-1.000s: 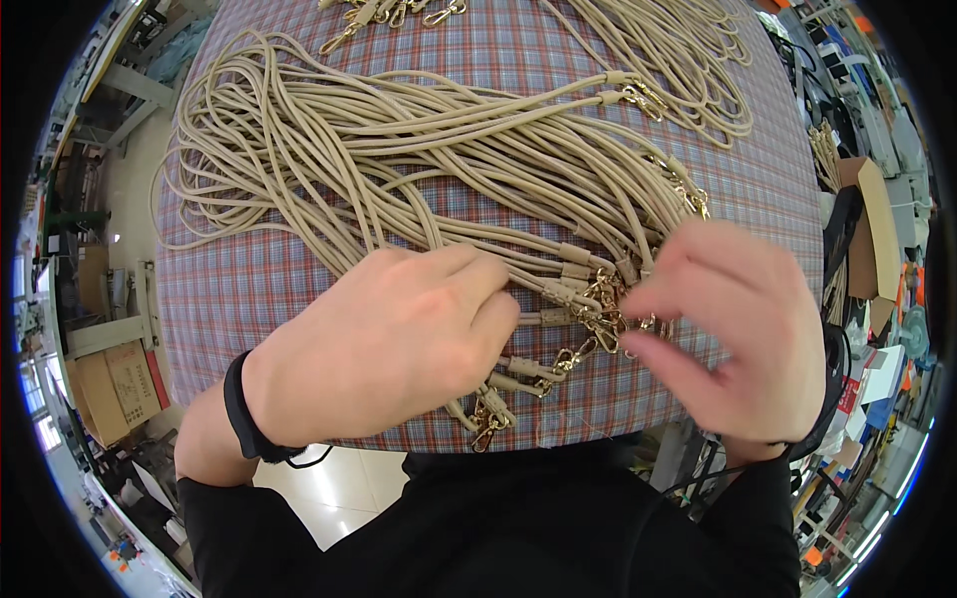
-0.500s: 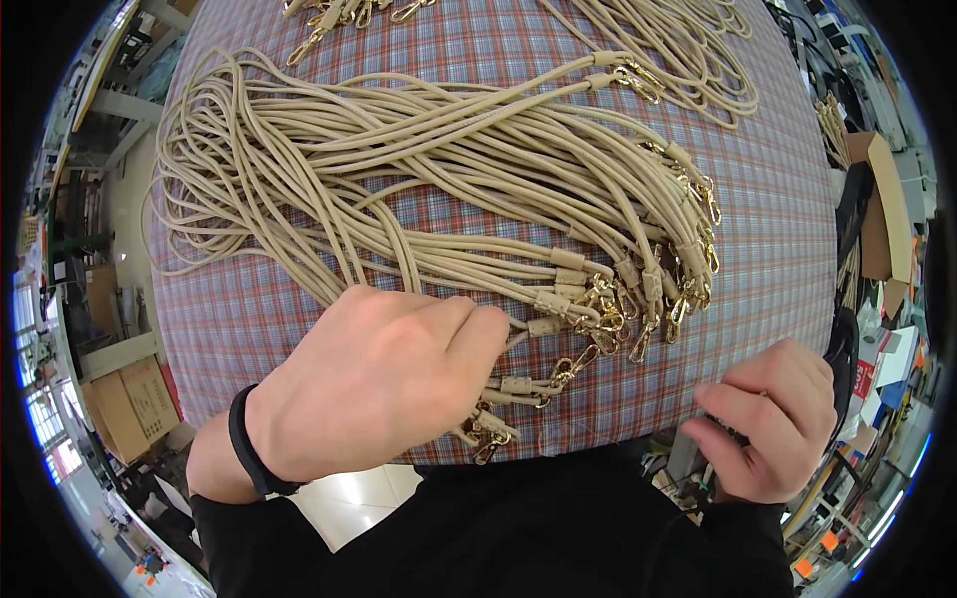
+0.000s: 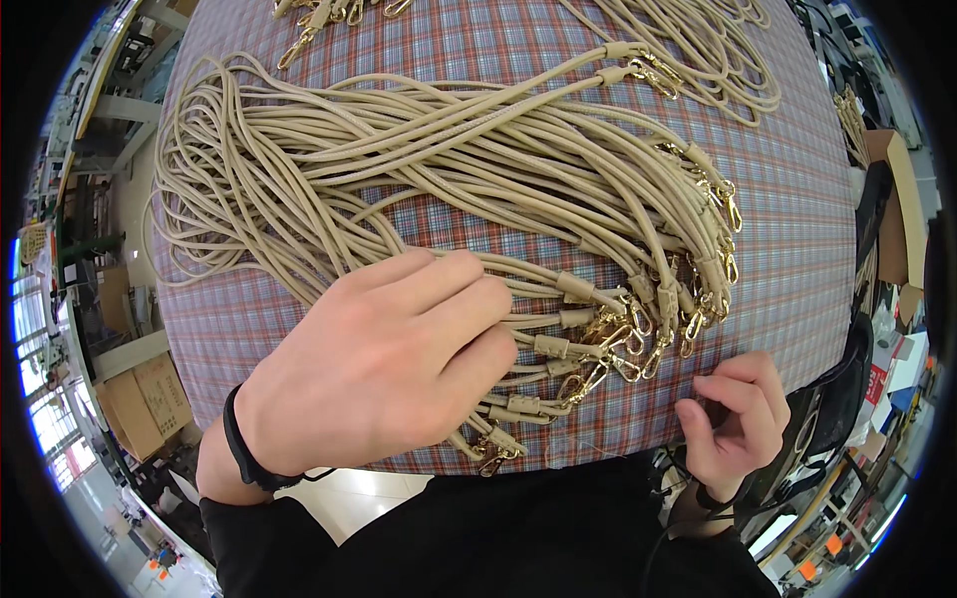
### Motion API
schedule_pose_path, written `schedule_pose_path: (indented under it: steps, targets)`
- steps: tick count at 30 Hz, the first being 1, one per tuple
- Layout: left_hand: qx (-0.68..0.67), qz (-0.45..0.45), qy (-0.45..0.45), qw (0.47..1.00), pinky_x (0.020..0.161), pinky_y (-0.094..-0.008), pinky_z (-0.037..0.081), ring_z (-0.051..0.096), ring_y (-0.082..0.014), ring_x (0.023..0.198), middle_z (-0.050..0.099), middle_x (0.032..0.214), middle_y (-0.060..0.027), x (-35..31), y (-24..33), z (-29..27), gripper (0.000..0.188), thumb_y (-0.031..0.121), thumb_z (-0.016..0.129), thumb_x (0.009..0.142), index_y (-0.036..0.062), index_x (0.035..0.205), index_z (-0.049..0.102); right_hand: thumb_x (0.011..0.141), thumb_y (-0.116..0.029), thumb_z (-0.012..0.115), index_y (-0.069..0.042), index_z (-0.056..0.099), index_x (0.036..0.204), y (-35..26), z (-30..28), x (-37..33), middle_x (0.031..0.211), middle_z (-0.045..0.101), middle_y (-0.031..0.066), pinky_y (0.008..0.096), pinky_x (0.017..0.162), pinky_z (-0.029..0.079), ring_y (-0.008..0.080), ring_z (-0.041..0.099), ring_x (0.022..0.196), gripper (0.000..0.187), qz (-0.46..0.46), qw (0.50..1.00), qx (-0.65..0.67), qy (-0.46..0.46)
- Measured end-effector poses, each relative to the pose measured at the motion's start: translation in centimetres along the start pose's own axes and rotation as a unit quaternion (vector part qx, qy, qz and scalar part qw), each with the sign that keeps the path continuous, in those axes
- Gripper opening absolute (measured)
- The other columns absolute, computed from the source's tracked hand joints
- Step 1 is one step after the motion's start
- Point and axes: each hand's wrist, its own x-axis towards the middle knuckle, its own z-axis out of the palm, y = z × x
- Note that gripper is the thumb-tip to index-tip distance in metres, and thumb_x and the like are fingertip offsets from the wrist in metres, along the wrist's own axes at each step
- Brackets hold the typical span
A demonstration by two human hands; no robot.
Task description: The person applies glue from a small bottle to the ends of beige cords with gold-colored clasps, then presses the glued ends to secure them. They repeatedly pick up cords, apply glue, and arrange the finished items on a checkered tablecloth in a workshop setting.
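Observation:
Below the middle, my left hand (image 3: 389, 354), palm down, is closed over several beige cords (image 3: 538, 267) at the near side of a large bundle. Its fingertips and thumb are hidden under the hand. The cords end in beige sleeves and gold swivel clasps (image 3: 625, 334), which lie bunched to the right of this hand. Lower down, more clasped ends (image 3: 498, 439) stick out beside its heel. My right hand (image 3: 738, 424) hovers at the near right edge, loosely curled, with a gap between thumb and forefinger and nothing visible in it.
The bundle lies on a plaid cloth surface (image 3: 788, 269) with a rounded near edge. Another pile of cords (image 3: 688, 50) is at the far right, and more clasps (image 3: 324, 20) lie at the far left. Cardboard boxes stand to the left (image 3: 145, 404) and right (image 3: 894, 209).
My left hand has shifted slightly up over the cords, its fingers spreading a little. My right hand has moved a bit left. The near clasped ends lie a little further right.

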Motion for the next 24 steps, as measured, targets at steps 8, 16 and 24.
schedule_pose_path:
  steps: [8, 16, 24]
  targets:
    - [-0.003, -0.008, -0.027, 1.000, 0.058, -0.0405, 0.050, 0.062, -0.0286, 0.070, 0.059, 0.080, -0.0093, -0.1, 0.7, -0.2, 0.027, 0.007, 0.080, 0.077, -0.0029, 0.101, 0.072, 0.061, -0.010, 0.096, -0.003, 0.081, 0.099, -2.2, -1.6, 4.9, 0.086, 0.071, 0.0098, 0.0379, 0.058, 0.043, 0.0258, 0.065, 0.068, 0.041, -0.089, 0.986, -0.036, -0.139]
    - [-0.045, 0.005, -0.006, 0.999, 0.057, -0.0427, 0.051, 0.064, -0.0276, 0.066, 0.060, 0.077, -0.0072, -0.9, -0.1, 0.3, 0.031, 0.004, 0.082, 0.080, -0.0001, 0.110, 0.077, 0.068, -0.010, 0.085, -0.002, 0.080, 0.099, -4.5, -2.6, 13.4, 0.095, 0.071, 0.0126, 0.0388, 0.067, 0.047, 0.0290, 0.064, 0.075, 0.032, -0.234, 0.958, -0.046, -0.156]
    - [-0.061, 0.007, 0.030, 0.998, 0.059, -0.0418, 0.050, 0.062, -0.0282, 0.070, 0.057, 0.082, -0.0074, -0.5, -0.3, -0.7, 0.023, 0.008, 0.086, 0.080, 0.0024, 0.101, 0.076, 0.076, 0.000, 0.081, -0.004, 0.078, 0.102, -3.8, 3.0, 16.5, 0.102, 0.068, 0.0084, 0.0433, 0.077, 0.052, 0.0319, 0.065, 0.090, 0.027, -0.273, 0.907, -0.047, -0.317]
